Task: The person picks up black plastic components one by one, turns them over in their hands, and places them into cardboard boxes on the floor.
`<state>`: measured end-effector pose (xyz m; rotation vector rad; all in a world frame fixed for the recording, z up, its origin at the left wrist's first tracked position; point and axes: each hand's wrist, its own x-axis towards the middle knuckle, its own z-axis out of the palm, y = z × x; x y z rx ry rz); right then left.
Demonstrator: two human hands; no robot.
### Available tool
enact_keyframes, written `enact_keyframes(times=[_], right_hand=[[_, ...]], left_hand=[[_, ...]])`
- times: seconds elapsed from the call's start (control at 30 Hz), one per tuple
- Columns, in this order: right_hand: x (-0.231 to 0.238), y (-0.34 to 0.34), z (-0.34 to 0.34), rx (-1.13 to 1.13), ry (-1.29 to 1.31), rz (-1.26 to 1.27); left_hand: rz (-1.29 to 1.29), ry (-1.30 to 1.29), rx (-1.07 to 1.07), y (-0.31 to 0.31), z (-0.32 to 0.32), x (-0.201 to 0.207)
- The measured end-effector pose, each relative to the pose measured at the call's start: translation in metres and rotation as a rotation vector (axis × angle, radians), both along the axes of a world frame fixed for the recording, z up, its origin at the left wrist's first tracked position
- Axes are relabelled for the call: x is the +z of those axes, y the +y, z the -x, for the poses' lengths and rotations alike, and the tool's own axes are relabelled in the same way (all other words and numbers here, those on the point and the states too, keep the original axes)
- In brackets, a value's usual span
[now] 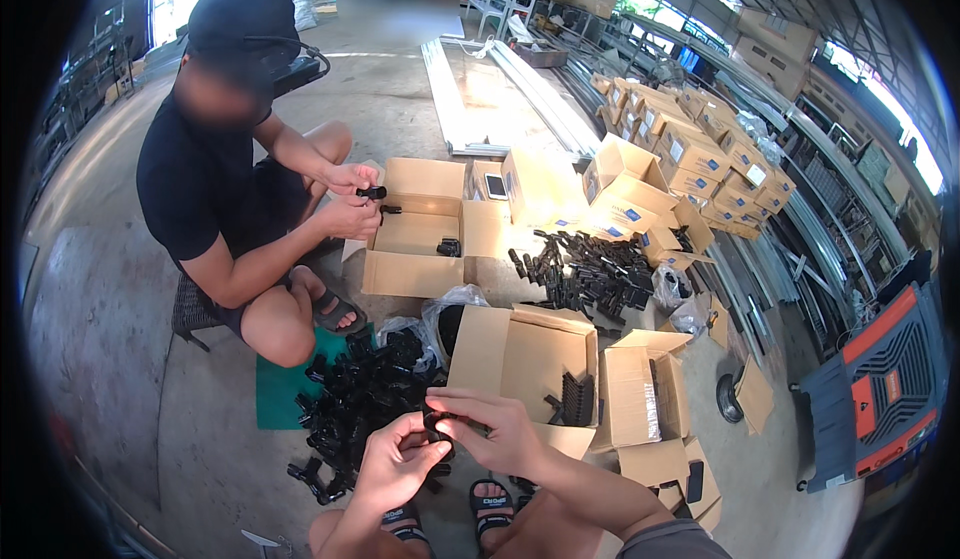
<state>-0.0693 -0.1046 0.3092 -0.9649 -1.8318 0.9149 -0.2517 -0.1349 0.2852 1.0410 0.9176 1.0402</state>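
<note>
Both my hands meet low in the middle of the head view, over the near edge of a heap of black plastic-looking fittings [362,409]. Between them is a small black fitting [436,423], mostly covered by my fingers. My left hand [402,456] pinches it from below with thumb and fingers. From the right, my right hand [492,431] closes on the same piece. Just beyond, an open cardboard box [530,344] holds a row of black pieces [574,399] in its near right corner.
A seated person [200,179] at left handles a black piece over another open carton [415,271]. Loose black parts [585,271] lie beyond my box. Right stand a smaller carton [630,399], tape roll [729,399] and grey-orange case [880,389]. Stacked cartons [690,149] stand behind.
</note>
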Motion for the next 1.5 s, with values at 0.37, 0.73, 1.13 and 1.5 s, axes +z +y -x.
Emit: enact_keyframes(times=[0.37,0.73,1.13,1.5], right_hand=[[-0.005,0.009,0.009,0.111,-0.05,-0.053],[-0.117,0.19,-0.032,-0.435,-0.138,0.182],[-0.375,0.283,-0.015,-0.201,-1.376,-0.096],[-0.378,0.281,-0.024,-0.238,-1.341,-0.11]], left_hand=[[0.038,-0.001,-0.012,-0.006,0.013,0.003],[0.189,-0.121,0.123,0.001,0.04,0.011],[0.234,-0.008,0.233,0.029,0.045,0.004],[0.272,0.115,0.235,0.052,0.045,-0.012]])
